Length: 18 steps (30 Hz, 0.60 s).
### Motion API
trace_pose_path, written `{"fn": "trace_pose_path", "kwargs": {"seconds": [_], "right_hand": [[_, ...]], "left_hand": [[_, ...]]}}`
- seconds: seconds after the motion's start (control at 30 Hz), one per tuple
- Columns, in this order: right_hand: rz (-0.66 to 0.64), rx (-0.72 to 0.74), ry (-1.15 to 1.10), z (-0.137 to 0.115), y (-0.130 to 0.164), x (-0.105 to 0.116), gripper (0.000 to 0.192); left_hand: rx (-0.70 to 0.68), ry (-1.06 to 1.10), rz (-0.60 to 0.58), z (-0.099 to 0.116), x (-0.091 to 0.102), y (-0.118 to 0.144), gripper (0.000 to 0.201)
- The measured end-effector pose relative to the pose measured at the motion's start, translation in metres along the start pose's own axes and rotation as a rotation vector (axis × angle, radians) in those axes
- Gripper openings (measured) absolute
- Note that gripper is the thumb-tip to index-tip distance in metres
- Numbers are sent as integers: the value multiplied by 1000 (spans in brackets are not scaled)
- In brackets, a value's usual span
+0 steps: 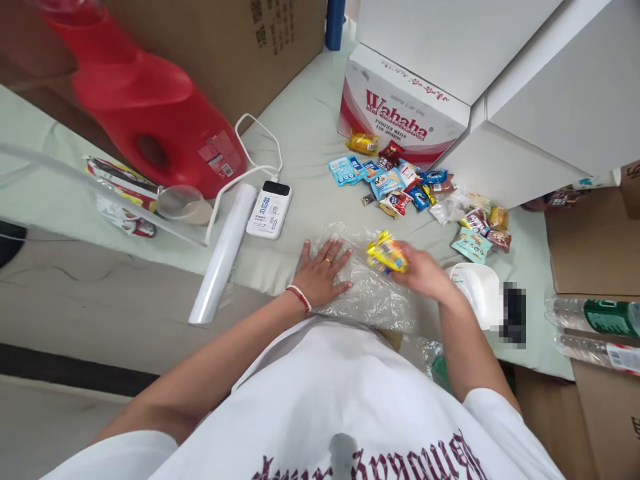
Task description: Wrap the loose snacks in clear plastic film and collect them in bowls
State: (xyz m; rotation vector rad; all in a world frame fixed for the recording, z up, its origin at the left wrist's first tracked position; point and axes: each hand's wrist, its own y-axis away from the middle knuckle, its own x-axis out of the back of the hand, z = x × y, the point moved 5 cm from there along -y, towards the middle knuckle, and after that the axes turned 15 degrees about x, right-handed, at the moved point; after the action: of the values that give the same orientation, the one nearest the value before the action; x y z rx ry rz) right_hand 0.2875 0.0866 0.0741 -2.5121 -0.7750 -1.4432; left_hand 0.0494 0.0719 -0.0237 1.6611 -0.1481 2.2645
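Observation:
My left hand (320,272) lies flat, fingers spread, on a clear plastic bag (367,297) spread on the pale green surface. A ring is on one finger and a red and white bracelet on the wrist. My right hand (425,270) holds a yellow snack packet (387,253) just above the bag's upper right part. Farther back lies a loose pile of small snack packets (400,183), blue, red, yellow and brown.
A white Wahaha box (400,107) stands behind the snacks. A white roll (223,257), a white power bank (270,210) with cable, and a red jug (150,113) lie to the left. A white bowl (477,287) and water bottles (595,317) sit on the right.

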Motion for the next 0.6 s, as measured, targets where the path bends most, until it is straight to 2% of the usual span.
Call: {"fn": "trace_pose_path", "kwargs": {"seconds": [0.07,0.13,0.2,0.37,0.5,0.6], "right_hand": [[-208,40,30,-14,-10,-30,65],[-297,53,118,-14,-18,-48,64],[-275,91,190,-8,-21,-52,62],[-148,181,219,0,-14,-42,35],[-165,266,222,-15,-16,-44,43],[-167,268,313,-24,-21,-52,61]], "left_hand": [[-25,-2,23,-3,3,4,77],[-41,-10,57,-9,7,9,74],[-41,-24,78,-16,9,16,72],[-5,-52,43,-27,6,23,73],[-5,-65,37,-27,5,22,74],[-7,-69,45,-26,6,21,76]]}}
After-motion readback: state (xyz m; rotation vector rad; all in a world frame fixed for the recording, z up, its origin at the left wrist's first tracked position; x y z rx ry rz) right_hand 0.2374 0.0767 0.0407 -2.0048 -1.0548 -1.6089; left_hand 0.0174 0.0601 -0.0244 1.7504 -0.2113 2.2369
